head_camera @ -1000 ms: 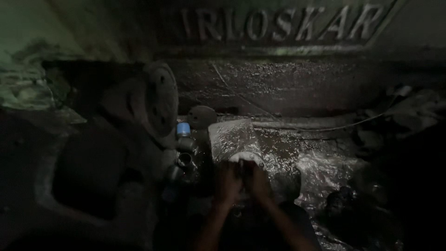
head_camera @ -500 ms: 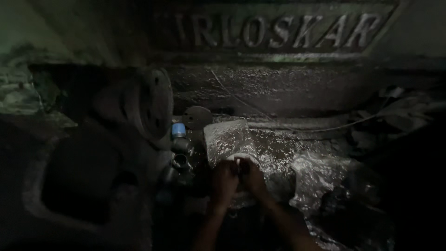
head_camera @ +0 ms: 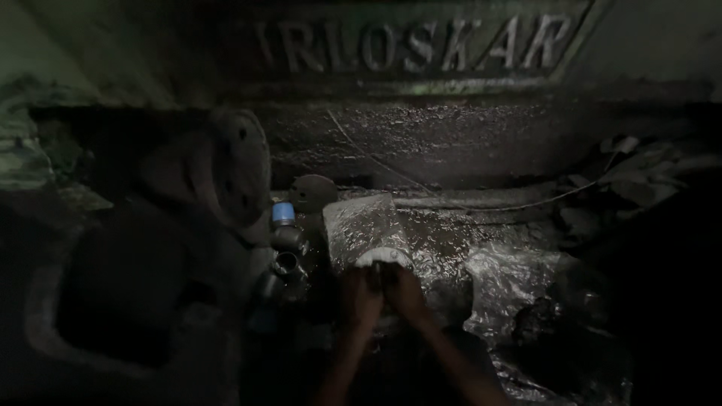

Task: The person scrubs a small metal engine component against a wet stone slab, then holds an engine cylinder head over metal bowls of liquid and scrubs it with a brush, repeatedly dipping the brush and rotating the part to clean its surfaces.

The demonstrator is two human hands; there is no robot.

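Hands first: our left hand (head_camera: 359, 295) and right hand (head_camera: 406, 289) sit close together, side by side, at the near edge of a pale round part (head_camera: 383, 258). We touch it with both, but in this gloom we cannot tell whether our fingers are curled shut or spread. That part rests against a crinkled clear plastic wrap (head_camera: 365, 225), and more crumpled plastic sheet (head_camera: 511, 282) lies to the right. Just left of us stands a cluster of dark pipe fittings (head_camera: 284, 259), one with a blue cap (head_camera: 283, 213). Farther left leans a round flange with bolt holes (head_camera: 237, 169). Beyond everything runs a grimy cast metal machine body (head_camera: 451, 143) with raised lettering.
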